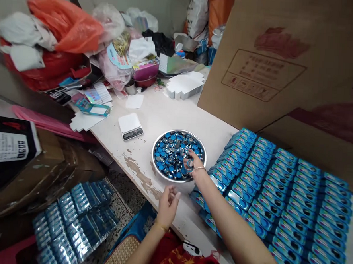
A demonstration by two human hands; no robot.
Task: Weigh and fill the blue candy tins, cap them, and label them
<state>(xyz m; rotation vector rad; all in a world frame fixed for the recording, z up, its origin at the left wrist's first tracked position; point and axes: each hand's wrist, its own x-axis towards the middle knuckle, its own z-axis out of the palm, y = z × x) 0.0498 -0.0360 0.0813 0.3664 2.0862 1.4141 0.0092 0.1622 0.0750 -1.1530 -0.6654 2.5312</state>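
Observation:
A round metal bowl (204, 149) on the table is filled with small round caps (162, 155), some showing blue faces and others silver. My right hand (195, 162) reaches into the bowl's right side, fingers curled around a few of these caps. Nearer my body, just off the table's front edge, my left hand (168, 205) is held up with its fingers curled in and the thumb raised. Whatever may lie inside those fingers is too small to make out. Rows of blue blister-card packs (269, 185) stand close beside my right forearm.
A white kitchen scale (130, 126) sits left of the bowl. Behind it are stacked white cards (185, 84) and piled bags (66, 25). A large cardboard box (258, 65) rises at the back right. Foil-wrapped packs (75, 221) lie low at the left.

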